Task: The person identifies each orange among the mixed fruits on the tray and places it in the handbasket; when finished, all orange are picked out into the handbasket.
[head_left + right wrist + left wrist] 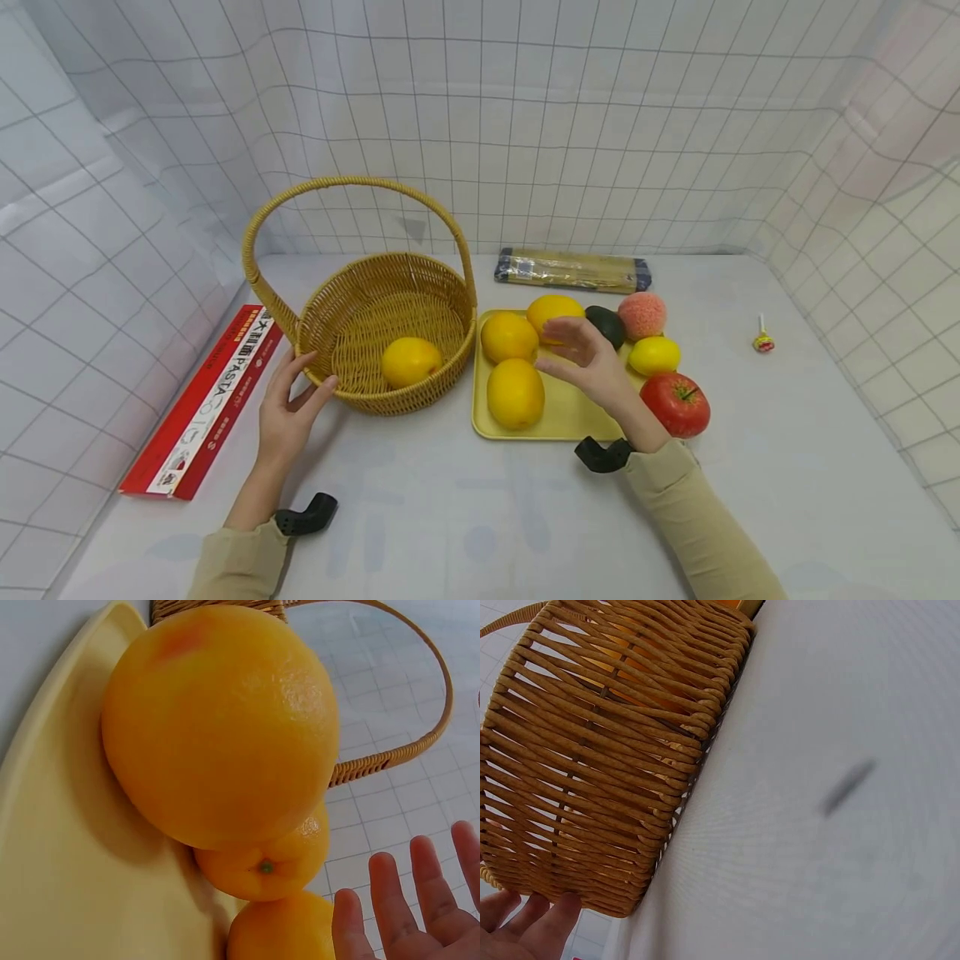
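A wicker basket (360, 333) with a tall arched handle stands left of centre, one orange (411, 362) inside. My left hand (283, 417) touches its near left side with spread fingers; the left wrist view shows the fingertips (559, 911) at the woven wall. Over a pale yellow tray (566, 412) hovers my right hand (596, 375), fingers apart and holding nothing. It is nearest to the oranges on the tray: a front one (516, 393), a middle one (510, 336) and a back one (555, 312), partly hidden by the hand.
Along the tray's right side are a dark green avocado (606, 327), a pink bumpy ball (642, 315), a lemon (655, 357) and a red round fruit (675, 406). A noodle packet (573, 271) lies behind, a red pasta box (202, 404) far left, a lollipop (763, 342) far right.
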`<state>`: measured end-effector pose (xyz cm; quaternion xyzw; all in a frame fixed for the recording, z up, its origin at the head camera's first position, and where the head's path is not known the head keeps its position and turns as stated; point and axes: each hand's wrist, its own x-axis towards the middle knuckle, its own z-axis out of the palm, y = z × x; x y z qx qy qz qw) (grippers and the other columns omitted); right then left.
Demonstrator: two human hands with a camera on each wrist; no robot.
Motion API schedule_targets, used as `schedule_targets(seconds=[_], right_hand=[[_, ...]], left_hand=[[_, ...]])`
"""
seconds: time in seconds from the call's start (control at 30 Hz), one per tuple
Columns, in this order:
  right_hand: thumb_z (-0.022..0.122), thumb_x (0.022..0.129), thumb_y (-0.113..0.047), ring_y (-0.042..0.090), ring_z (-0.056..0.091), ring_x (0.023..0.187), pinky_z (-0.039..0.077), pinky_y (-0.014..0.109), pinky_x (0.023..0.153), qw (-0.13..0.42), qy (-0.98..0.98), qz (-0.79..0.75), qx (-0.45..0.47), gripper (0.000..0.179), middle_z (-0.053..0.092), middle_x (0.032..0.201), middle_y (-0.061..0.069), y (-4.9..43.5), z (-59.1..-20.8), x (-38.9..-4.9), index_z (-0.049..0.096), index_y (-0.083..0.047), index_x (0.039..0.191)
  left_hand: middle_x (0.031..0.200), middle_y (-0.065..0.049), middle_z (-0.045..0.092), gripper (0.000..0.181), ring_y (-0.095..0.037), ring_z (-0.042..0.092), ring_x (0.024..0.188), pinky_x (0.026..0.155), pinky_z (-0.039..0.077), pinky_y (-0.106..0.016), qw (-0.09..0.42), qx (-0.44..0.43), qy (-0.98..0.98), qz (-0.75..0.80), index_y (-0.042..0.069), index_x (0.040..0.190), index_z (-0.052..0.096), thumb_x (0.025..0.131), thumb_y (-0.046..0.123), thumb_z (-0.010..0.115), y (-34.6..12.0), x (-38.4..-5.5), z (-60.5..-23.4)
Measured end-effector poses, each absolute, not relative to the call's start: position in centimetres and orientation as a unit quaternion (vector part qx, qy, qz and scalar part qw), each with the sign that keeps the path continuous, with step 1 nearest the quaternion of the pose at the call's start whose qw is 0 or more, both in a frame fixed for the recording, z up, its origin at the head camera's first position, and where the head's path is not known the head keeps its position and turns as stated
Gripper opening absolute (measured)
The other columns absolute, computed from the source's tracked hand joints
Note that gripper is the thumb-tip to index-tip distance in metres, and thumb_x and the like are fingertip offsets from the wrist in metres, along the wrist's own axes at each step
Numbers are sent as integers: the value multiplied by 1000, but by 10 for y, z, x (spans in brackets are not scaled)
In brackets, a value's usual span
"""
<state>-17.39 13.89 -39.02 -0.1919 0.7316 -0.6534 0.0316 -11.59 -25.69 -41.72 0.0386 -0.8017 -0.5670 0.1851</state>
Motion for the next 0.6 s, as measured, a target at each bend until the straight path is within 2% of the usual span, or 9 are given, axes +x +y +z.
schedule_targets(seconds=[0.2, 0.43, 0.6], right_hand=[[73, 83, -13, 37, 42, 123, 37, 50, 103, 51, 724, -657, -204, 55, 45, 134, 23, 141, -396, -176, 45, -4, 130], [73, 81, -8, 34, 43, 123, 35, 53, 104, 69, 710, -662, -230, 58, 44, 135, 21, 141, -404, -179, 44, -2, 131], [75, 80, -9, 36, 41, 124, 36, 52, 103, 80, 714, -655, -234, 62, 44, 134, 21, 140, -409, -180, 42, 0, 132]], left_hand=[[151, 3, 28, 49, -19, 33, 134, 91, 43, -14, 191, 35, -796, -573, 1, 132, 49, 86, 6, 67, -262, -121, -427], [151, 2, 29, 49, -19, 34, 133, 90, 43, -12, 194, 33, -796, -572, 2, 132, 50, 86, 6, 67, -261, -119, -427], [151, 2, 29, 48, -19, 34, 133, 90, 43, -12, 196, 30, -794, -575, 2, 132, 50, 86, 5, 66, -260, -120, -426]])
